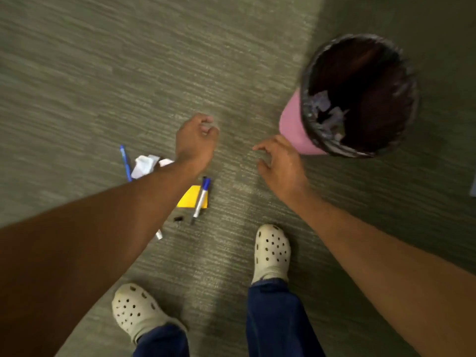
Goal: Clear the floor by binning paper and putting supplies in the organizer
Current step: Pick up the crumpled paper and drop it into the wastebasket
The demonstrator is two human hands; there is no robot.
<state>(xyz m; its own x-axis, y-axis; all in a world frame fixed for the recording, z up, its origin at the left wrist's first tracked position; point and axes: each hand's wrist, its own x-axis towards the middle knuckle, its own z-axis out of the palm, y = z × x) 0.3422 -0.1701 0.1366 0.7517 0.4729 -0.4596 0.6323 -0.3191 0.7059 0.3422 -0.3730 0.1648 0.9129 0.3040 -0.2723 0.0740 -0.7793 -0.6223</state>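
Marker point(201, 199) on floor point(103, 73), long axis near-vertical in frame, blue cap end away from feet, lying across yellow sticky pad point(189, 197). Blue pen point(126, 163) beside crumpled paper point(144, 164). Left hand point(195, 140) grip curled, contents unclear. Right hand point(279, 163) grip open, empty, near pink bin point(296, 127).

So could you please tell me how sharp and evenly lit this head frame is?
Head view: motion blur smears the carpet and the bin rim; the marker and shoes stay fairly crisp. The carpet right of the bin sits in darker shade, and a pale lit band runs down the middle. Wide-angle stretch enlarges the forearms at the lower corners.
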